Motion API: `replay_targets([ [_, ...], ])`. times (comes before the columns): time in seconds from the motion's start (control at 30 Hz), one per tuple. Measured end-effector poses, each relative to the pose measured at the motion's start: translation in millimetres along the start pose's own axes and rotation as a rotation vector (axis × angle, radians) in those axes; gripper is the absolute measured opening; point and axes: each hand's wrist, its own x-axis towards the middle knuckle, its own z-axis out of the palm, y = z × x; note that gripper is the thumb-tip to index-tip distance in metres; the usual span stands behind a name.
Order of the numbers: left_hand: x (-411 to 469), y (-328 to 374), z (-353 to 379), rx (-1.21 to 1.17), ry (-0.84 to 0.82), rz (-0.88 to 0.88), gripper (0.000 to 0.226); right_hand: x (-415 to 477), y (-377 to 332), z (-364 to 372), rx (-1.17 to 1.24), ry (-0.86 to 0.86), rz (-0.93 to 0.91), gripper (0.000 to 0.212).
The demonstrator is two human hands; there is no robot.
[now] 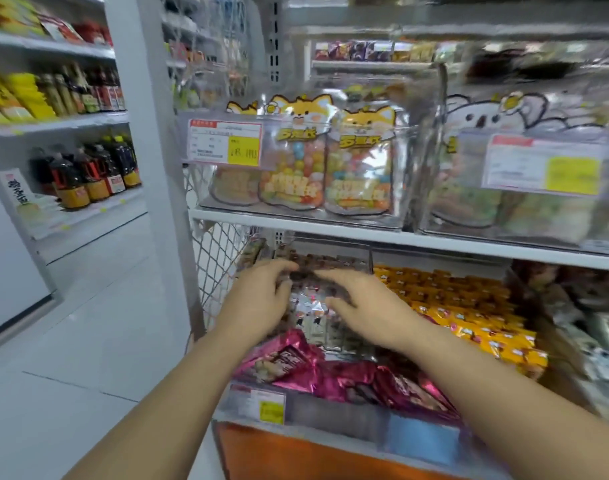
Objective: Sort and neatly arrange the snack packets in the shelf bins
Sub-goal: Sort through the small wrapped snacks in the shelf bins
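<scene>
Both hands reach into the left bin of the lower shelf. My left hand (pixel 261 299) lies palm down on small silver and brown snack packets (pixel 311 306), fingers spread and curled at the tips. My right hand (pixel 362 306) hovers beside it over the same packets, fingers apart. Whether either hand grips a packet is hidden by motion blur. Shiny pink packets (pixel 331 372) fill the front of that bin. Yellow and orange packets (pixel 469 313) pack the bin to the right.
A clear bin (pixel 408 188) on the upper shelf holds fox-printed candy bags (pixel 360 168); koala-printed bags (pixel 504 174) stand to its right. A price tag (pixel 254 403) is fixed to the lower bin's front. Bottles (pixel 88 174) line shelves on the left across a tiled aisle (pixel 98 323).
</scene>
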Motion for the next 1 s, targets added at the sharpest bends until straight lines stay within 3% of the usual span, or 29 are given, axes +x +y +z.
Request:
replay_targets([
  [0.23,-19,105,1,-0.068,-0.048,0.172,0.026,-112,33,-46,-0.127,0.227,-0.003,0.03],
  [0.5,-37,218,77,-0.057,-0.236,0.341,0.024,-223,95,-92,-0.166,0.37,0.214,0.023],
  [0.67,-40,262,137,0.059,-0.345,0.475,0.037,-269,144,-105,-0.192,0.409,0.429,0.032],
  [0.77,-32,277,161,0.244,-0.402,0.585,0.063,-281,164,-108,-0.206,0.436,0.501,0.043],
  [0.87,-22,286,180,0.423,-0.462,0.633,0.084,-283,175,-106,-0.192,0.333,0.524,0.062],
  [1.0,-8,297,196,0.523,-0.529,0.589,0.095,-270,186,-106,-0.211,0.197,0.524,0.08],
])
